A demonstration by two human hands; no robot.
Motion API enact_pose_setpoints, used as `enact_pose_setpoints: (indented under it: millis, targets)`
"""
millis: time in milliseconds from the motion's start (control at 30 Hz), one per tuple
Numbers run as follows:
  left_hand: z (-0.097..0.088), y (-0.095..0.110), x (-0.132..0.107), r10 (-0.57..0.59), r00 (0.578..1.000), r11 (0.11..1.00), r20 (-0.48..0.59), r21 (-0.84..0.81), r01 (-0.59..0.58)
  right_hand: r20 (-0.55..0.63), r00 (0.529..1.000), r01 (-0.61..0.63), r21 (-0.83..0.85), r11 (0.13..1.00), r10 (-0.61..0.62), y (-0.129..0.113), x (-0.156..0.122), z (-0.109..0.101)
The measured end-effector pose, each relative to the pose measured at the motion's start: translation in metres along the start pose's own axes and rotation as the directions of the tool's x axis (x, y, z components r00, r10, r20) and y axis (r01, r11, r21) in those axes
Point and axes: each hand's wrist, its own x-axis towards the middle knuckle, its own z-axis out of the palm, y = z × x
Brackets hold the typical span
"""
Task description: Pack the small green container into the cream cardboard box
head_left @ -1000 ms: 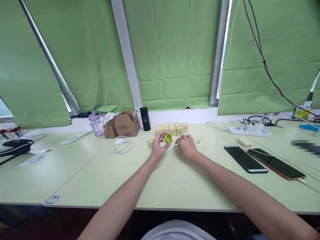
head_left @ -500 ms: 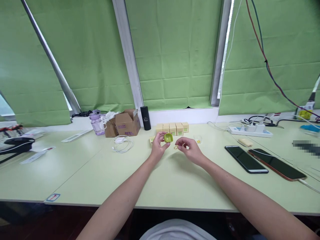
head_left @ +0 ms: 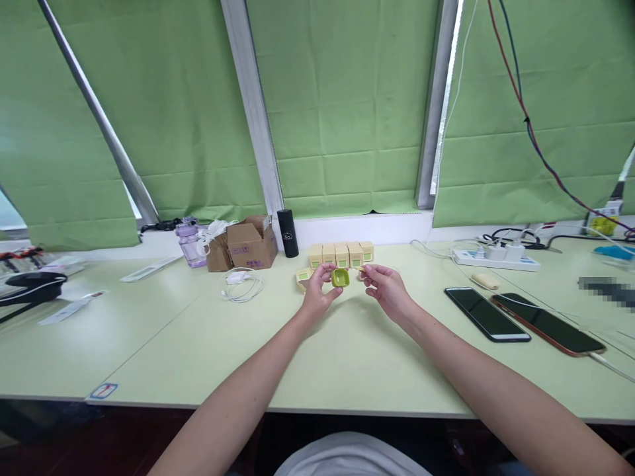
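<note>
My left hand (head_left: pixel 316 292) is closed around a small green square cup (head_left: pixel 340 277), its hollow side facing me. Just to the right, my right hand (head_left: pixel 389 291) pinches a thin pale yellow ring (head_left: pixel 358 268) between thumb and fingertips, close to the cup's upper right edge. Whether ring and cup touch I cannot tell. Behind both hands stands a row of small yellow boxes (head_left: pixel 342 256) with green panels. One more yellow box (head_left: pixel 302 276) sits left of my left fingers, partly covered by them.
Two phones (head_left: pixel 486 315) lie on the right of the table (head_left: pixel 347 370), near a power strip (head_left: pixel 496 259) and cables. A cardboard box (head_left: pixel 252 244), a black cylinder (head_left: pixel 288 233), a purple bottle (head_left: pixel 190 246) and a white cable (head_left: pixel 243 284) are at the back left.
My left hand has shifted slightly right with the cup. My right hand has raised and turned the ring, bringing it beside the cup. The clear container behind is now mostly hidden.
</note>
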Motion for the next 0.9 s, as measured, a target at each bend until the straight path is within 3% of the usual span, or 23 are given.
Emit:
enact_pose_setpoints:
  millis: [300,500,900]
  targets:
    - [0.003,-0.002,-0.002,-0.025,1.000,0.999,-0.013,0.023,0.025,-0.043,0.997,-0.069,0.026,0.997,0.070,0.003,0.000,0.001]
    - [0.003,0.000,-0.003,-0.016,1.000,1.000,-0.014,0.020,0.017,0.057,0.995,0.083,-0.018,0.996,-0.082,-0.001,-0.008,0.010]
    - [0.002,-0.001,-0.003,0.003,1.000,1.000,-0.012,0.027,-0.003,0.086,0.967,0.252,-0.192,0.949,-0.239,0.002,-0.010,0.014]
